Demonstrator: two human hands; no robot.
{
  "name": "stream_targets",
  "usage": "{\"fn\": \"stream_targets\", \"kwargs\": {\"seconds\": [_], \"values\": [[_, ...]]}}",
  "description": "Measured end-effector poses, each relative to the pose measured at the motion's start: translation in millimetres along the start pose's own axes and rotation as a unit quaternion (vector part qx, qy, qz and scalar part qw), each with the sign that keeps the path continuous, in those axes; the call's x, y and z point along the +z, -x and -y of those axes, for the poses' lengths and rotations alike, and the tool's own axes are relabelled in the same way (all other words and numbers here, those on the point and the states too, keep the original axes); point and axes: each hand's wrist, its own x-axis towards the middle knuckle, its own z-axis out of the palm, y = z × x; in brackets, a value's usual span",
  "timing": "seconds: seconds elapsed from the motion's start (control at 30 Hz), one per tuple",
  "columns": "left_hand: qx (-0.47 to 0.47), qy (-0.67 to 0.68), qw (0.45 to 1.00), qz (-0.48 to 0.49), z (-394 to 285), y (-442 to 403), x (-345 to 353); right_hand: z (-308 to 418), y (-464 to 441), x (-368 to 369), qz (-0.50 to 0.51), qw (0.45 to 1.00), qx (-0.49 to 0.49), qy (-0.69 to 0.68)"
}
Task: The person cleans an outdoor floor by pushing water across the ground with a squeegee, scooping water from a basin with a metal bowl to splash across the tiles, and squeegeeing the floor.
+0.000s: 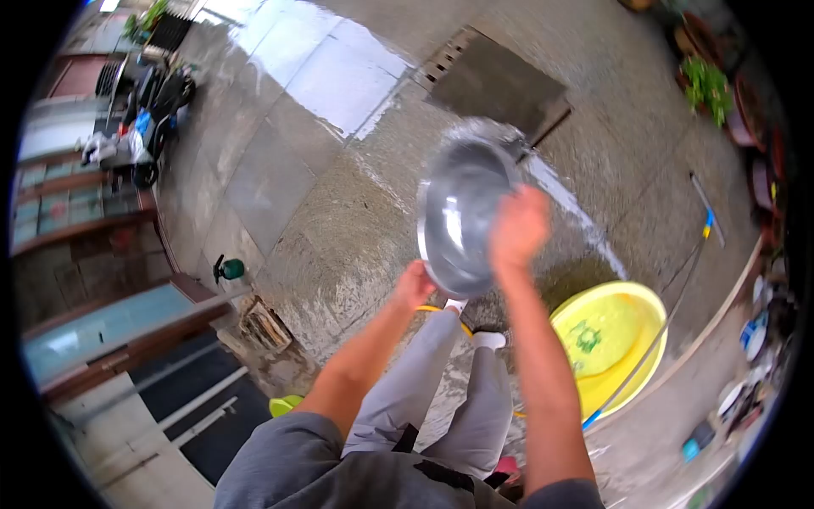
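A round, shiny metal basin (458, 216) is tilted steeply in front of me, its inside facing me. My left hand (414, 285) is closed on its near-left rim. At the right rim is my right hand (520, 227), closed against the basin and blurred by motion, so single fingers do not show. A blurred splash of water (485, 131) leaves the basin's far edge towards the ground. To the right of my legs stands a yellow tub (623, 397) with a green pattern and some water in it.
A dark drain cover (498, 85) lies ahead in wet concrete (339, 229). A long pole (678, 293) leans across the tub. Potted plants (705, 89) line the right, and a scooter (153, 119) is parked at left. A green spray bottle (229, 269) stands nearer.
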Motion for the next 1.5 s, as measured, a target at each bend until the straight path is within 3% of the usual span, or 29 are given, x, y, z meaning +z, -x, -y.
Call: {"fn": "stream_targets", "kwargs": {"seconds": [0.07,0.1,0.17,0.23,0.3,0.37,0.4,0.43,0.47,0.5,0.57,0.63,0.73,0.8,0.93,1.1,1.17,1.2,1.27,1.37,1.5], "values": [[0.083,0.027,0.993,-0.084,-76,24,-2,119,15,92,0.036,0.996,-0.078,0.029],[0.103,0.048,0.99,-0.089,-116,43,5,161,33,137,0.089,0.989,-0.063,-0.095],[0.131,0.114,0.982,-0.074,-192,61,-6,271,37,131,0.209,0.975,-0.081,-0.002],[0.181,0.092,0.973,-0.107,-254,68,-44,304,32,158,0.196,0.979,-0.044,-0.018],[0.201,0.043,0.968,-0.146,-300,80,-48,294,22,170,0.147,0.985,-0.073,-0.058],[0.2,-0.026,0.963,-0.179,-328,101,-41,276,4,152,0.227,0.973,0.025,-0.043],[0.204,-0.035,0.959,-0.196,-334,113,-22,242,-4,160,0.257,0.964,0.032,-0.053],[0.207,-0.046,0.954,-0.213,-333,116,-3,207,-5,166,0.217,0.976,0.028,-0.024],[0.199,-0.073,0.954,-0.213,-330,112,-1,170,-8,163,0.255,0.96,0.1,-0.056],[0.187,-0.1,0.957,-0.198,-323,106,2,112,-5,171,0.237,0.963,0.105,-0.077],[0.154,-0.115,0.971,-0.143,-301,93,24,45,3,137,0.227,0.959,0.122,-0.114],[0.118,-0.158,0.967,-0.162,-262,61,24,-6,12,89,0.258,0.908,0.287,-0.165],[0.051,-0.197,0.972,-0.118,-197,37,61,-87,32,3,0.26,0.833,0.432,-0.229],[0.011,-0.239,0.966,-0.095,-154,30,96,-136,58,-54,0.196,0.809,0.497,-0.246],[-0.052,-0.403,0.914,-0.021,-49,14,166,-218,120,-174,0.119,0.79,0.572,-0.186],[-0.157,-0.488,0.854,0.088,59,27,249,-276,202,-277,0.002,0.753,0.636,-0.172],[-0.178,-0.508,0.836,0.105,107,33,266,-307,240,-311,0.012,0.781,0.619,-0.075],[-0.178,-0.536,0.817,0.117,136,34,271,-355,275,-327,0.05,0.82,0.567,0.05],[-0.17,-0.585,0.782,0.132,173,35,270,-340,288,-357,-0.021,0.819,0.524,0.235],[-0.177,-0.624,0.752,0.118,242,41,270,-333,301,-406,-0.08,0.741,0.502,0.438],[-0.186,-0.651,0.73,0.091,323,35,252,-376,352,-456,-0.014,0.663,0.578,0.475]]}}
